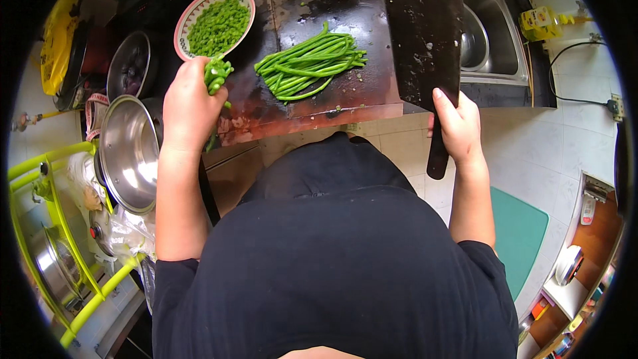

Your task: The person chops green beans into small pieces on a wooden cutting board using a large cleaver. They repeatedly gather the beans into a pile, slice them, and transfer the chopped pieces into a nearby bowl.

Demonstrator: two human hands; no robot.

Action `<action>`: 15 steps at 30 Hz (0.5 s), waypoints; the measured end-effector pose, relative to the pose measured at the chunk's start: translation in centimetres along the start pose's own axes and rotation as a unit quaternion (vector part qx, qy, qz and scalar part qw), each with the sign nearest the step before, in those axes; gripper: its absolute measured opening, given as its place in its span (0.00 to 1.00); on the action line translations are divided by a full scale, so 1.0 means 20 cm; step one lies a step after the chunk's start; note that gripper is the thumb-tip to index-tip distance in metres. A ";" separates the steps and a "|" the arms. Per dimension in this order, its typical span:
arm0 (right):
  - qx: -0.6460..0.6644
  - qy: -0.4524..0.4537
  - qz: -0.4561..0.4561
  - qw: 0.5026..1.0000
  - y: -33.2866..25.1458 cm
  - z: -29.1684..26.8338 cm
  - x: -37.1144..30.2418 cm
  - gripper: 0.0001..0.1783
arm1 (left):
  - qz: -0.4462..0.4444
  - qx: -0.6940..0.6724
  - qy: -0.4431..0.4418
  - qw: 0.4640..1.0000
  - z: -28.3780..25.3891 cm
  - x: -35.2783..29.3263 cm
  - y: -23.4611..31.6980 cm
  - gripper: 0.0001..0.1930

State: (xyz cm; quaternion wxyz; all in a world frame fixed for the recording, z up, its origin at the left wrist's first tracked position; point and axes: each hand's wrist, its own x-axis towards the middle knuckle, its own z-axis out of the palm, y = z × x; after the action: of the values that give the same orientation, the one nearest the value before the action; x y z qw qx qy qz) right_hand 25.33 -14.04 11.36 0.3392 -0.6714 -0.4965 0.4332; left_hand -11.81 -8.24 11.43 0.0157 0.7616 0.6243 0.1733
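My left hand [188, 106] is closed around a clump of chopped green beans [216, 74], just at the near edge of a bowl [181, 38] with a pink rim. Inside that bowl lies a heap of finely cut green beans [218, 25]. In my right hand [460, 126] is a cleaver [424, 33], gripped by its dark handle. Its wide dark blade points away from me, with small bits stuck to it, and covers part of the counter. Between the hands, a bundle of long whole green beans [309, 65] rests on the dark, wet counter [292, 10].
A metal sink [495, 70] lies at the far right, with a yellow bottle [539, 23] beside it. At left are a dark pan [129, 60], a steel pot [133, 159] and a green rack [93, 306]. Bean bits dot the counter.
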 end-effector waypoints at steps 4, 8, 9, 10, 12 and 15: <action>0.038 0.005 0.004 0.999 0.07 -0.09 0.08 0.15 | 0.095 0.059 -0.015 0.994 0.05 0.23 0.24 0.16; 0.059 -0.006 0.010 0.998 0.14 -0.17 0.14 0.15 | 0.100 0.108 -0.144 0.979 0.38 0.45 0.44 0.15; 0.064 -0.011 0.014 0.998 0.15 -0.19 0.16 0.15 | 0.102 0.116 -0.172 0.973 0.48 0.48 0.48 0.16; 0.055 -0.011 0.023 0.998 0.15 -0.21 0.17 0.14 | 0.105 0.106 -0.173 0.974 0.56 0.49 0.50 0.16; 0.054 -0.022 0.039 0.998 0.19 -0.25 0.20 0.14 | 0.085 0.083 -0.210 0.971 0.67 0.52 0.55 0.22; 0.039 -0.030 0.051 0.997 0.25 -0.31 0.25 0.15 | 0.074 -0.011 -0.161 0.984 0.74 0.49 0.57 0.28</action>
State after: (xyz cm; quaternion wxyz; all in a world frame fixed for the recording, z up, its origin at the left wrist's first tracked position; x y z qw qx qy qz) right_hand 33.56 -10.80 8.18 0.3278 -0.6684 -0.4544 0.4892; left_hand 4.71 1.53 2.68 0.1116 0.8234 0.5534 0.0566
